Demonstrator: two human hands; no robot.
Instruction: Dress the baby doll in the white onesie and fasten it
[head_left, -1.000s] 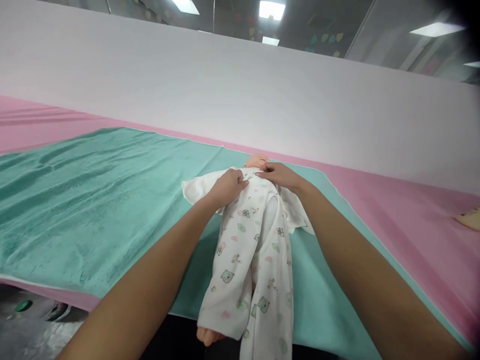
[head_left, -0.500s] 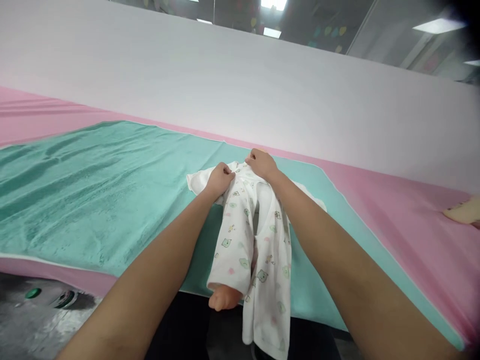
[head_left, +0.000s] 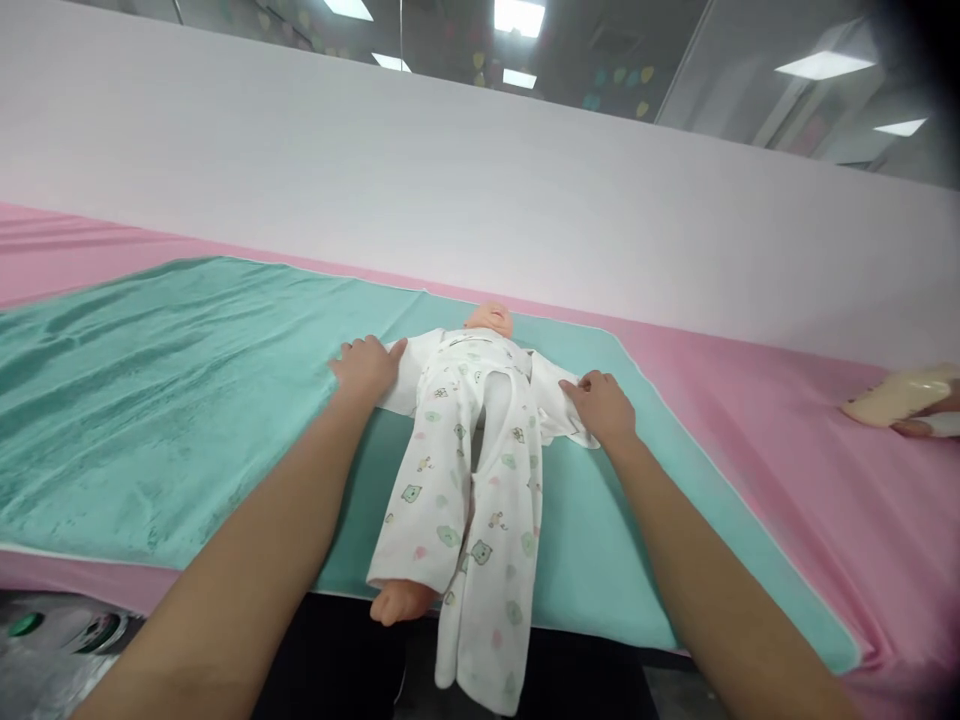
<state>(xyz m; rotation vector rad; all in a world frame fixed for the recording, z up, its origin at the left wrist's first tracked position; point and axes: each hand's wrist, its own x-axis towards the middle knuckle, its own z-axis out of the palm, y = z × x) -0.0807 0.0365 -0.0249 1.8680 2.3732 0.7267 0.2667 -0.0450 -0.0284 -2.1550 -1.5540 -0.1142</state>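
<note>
A baby doll (head_left: 489, 318) lies on its back on a teal towel (head_left: 187, 390), dressed in a white printed romper (head_left: 465, 470). One bare foot (head_left: 397, 602) sticks out of the left leg at the towel's near edge; the other trouser leg hangs empty over the edge. My left hand (head_left: 367, 367) lies flat on the romper's left sleeve, fingers spread. On the right sleeve rests my right hand (head_left: 602, 405), its fingers stretched out and pressing the cloth down.
The towel lies on a pink sheet (head_left: 787, 450) that runs to a white wall panel (head_left: 450, 190) behind. At the far right edge a pale object (head_left: 896, 395) lies on the pink sheet with another person's fingers (head_left: 930, 425) beside it. Grey floor (head_left: 52, 650) shows at lower left.
Both hands have left the romper's collar and moved outward, one onto each sleeve, flattening the sleeves. The doll's face now shows.
</note>
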